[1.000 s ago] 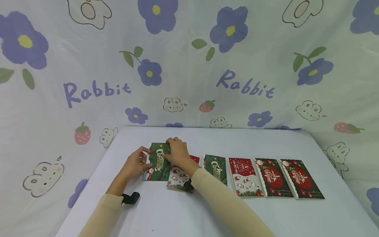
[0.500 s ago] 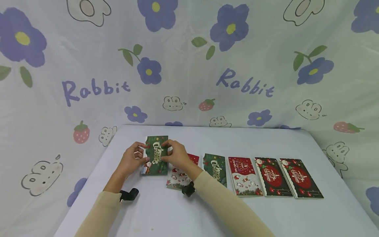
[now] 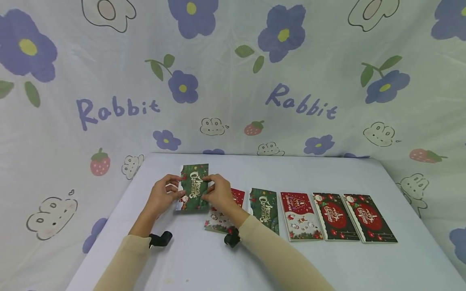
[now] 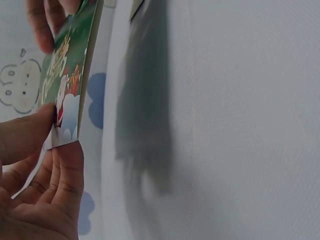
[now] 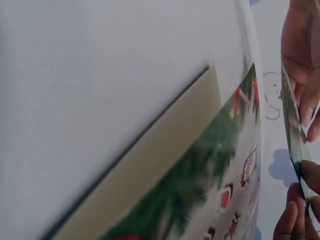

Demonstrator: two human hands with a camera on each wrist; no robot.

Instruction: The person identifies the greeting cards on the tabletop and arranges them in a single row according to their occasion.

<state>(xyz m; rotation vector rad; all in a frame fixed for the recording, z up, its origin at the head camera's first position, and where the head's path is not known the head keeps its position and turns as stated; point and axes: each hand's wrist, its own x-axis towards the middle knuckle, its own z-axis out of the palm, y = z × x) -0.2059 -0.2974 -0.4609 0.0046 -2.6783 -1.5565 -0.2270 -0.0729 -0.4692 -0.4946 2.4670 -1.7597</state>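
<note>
A green Merry Christmas greeting card (image 3: 195, 186) is held up between both hands, tilted toward the head camera. My left hand (image 3: 162, 194) pinches its left edge, with the thumb on the printed front and fingers behind, as the left wrist view shows of the card (image 4: 70, 85). On the opposite edge my right hand (image 3: 220, 195) pinches it between thumb and fingers. The card's shadow falls on the white table below. Under the right wrist lies a red and white Christmas card (image 3: 218, 220), partly covered by that hand; its thick cream edge (image 5: 150, 155) shows in the right wrist view.
To the right lie a second green card (image 3: 263, 206), another red and white card (image 3: 301, 216) and two dark cards with red circles, one (image 3: 335, 218) beside the other (image 3: 370, 218). A patterned cloth (image 3: 233, 81) hangs behind the white table (image 3: 204, 258).
Both hands have raised the green card off the table and slightly away. My right hand has moved from the card's top corner down to the middle of its right edge.
</note>
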